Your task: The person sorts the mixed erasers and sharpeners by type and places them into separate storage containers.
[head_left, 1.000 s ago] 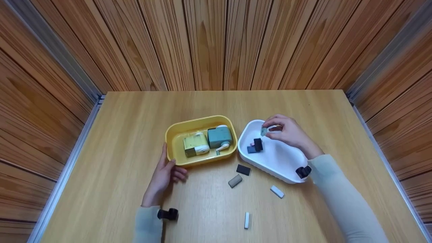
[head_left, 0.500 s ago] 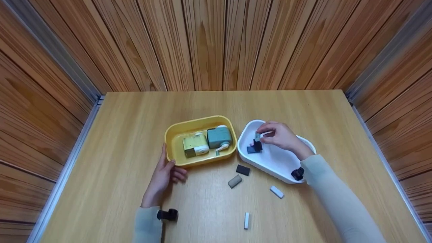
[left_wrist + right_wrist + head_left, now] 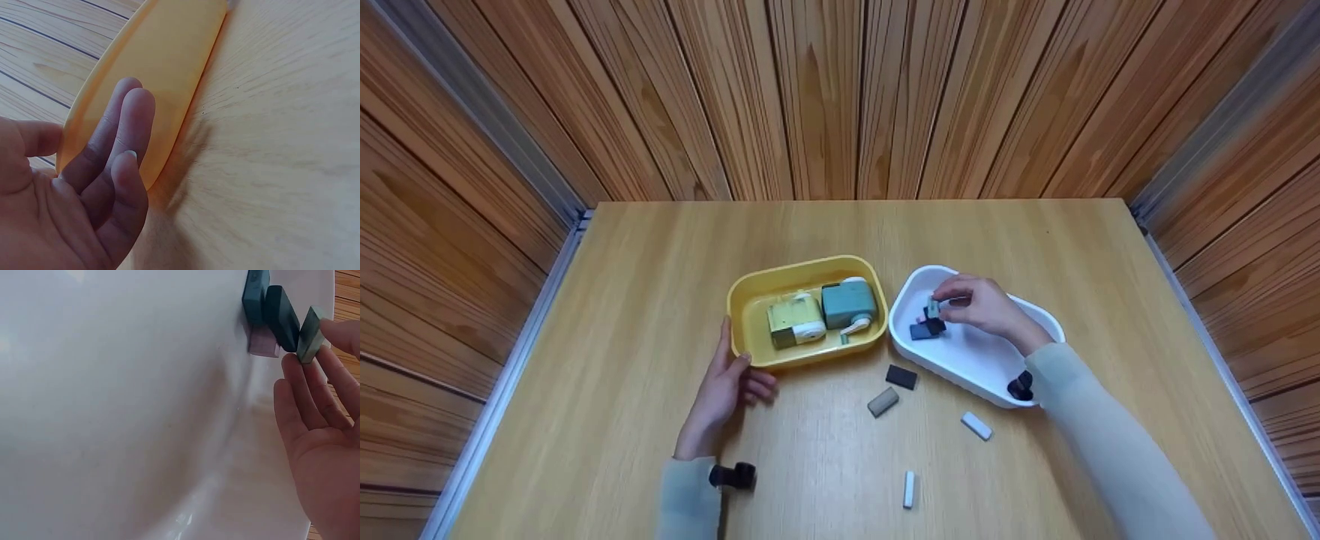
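My right hand [image 3: 981, 306] pinches a small grey-green eraser [image 3: 311, 334] between thumb and fingers, over the white tray [image 3: 982, 352]. Right beside that eraser stands a tilted black eraser [image 3: 283, 318], leaning by a dark blue one [image 3: 256, 295] and a pink one [image 3: 263, 342] in the tray. My left hand [image 3: 718, 390] touches the near left corner of the yellow tray [image 3: 750, 300], thumb at the rim and index finger along the outer side. Its other fingers hang loosely. Inside the yellow tray lie a yellow-green crank pencil sharpener [image 3: 796, 319] and a teal one [image 3: 847, 304].
On the table in front of the trays lie a black block [image 3: 901, 377], a grey block [image 3: 883, 402] and two white sticks, one nearer the white tray [image 3: 976, 426] than the other. A wooden wall [image 3: 825, 105] rises behind the table.
My right hand has moved left and down with the grey-green eraser, bringing it to the dark erasers. The black eraser now lies more tilted. The left hand has stayed put.
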The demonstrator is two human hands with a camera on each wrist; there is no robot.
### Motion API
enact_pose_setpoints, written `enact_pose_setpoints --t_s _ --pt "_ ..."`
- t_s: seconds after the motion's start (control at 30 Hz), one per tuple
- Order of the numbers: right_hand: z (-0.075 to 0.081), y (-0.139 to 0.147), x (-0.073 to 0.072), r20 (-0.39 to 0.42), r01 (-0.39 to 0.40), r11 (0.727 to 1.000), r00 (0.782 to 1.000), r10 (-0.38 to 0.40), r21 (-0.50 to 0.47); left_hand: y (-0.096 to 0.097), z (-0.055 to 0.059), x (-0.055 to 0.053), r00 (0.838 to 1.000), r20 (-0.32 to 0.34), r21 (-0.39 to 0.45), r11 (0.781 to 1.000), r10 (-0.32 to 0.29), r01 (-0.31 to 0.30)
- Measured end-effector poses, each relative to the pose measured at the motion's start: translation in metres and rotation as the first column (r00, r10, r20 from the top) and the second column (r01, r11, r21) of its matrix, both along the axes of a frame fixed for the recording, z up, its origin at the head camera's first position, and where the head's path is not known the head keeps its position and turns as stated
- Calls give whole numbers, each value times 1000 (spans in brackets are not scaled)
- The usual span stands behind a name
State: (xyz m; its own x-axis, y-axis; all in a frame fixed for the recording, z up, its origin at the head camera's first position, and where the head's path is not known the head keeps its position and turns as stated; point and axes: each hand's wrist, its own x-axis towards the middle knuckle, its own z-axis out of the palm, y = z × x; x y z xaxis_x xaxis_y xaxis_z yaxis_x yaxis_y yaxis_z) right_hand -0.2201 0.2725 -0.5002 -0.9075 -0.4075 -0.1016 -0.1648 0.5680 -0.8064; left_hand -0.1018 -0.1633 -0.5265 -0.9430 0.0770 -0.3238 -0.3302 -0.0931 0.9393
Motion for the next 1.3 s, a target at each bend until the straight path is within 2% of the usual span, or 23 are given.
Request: enact_pose_setpoints --t_s 0.37,0.6,0.87,1.07,1.3 --pt "-2 2 1 81 46 999 996 -45 -9 -1 2 0 1000 -4 -25 1000 -13 13" --pt "3 5 1 109 69 995 992 -60 -79 -2 2 1 1000 -8 -37 999 -21 21" --pt "18 7 6 95 71 990 994 -59 -126 -1 0 1 999 -31 -3 1000 -20 20" --pt "31 9 12 87 73 987 994 -61 -142 -1 -1 1 1000 -24 -2 1000 -15 14" --pt "52 7 22 58 58 989 997 -50 -136 -1 0 0 1000 -28 -1 1000 -10 10"
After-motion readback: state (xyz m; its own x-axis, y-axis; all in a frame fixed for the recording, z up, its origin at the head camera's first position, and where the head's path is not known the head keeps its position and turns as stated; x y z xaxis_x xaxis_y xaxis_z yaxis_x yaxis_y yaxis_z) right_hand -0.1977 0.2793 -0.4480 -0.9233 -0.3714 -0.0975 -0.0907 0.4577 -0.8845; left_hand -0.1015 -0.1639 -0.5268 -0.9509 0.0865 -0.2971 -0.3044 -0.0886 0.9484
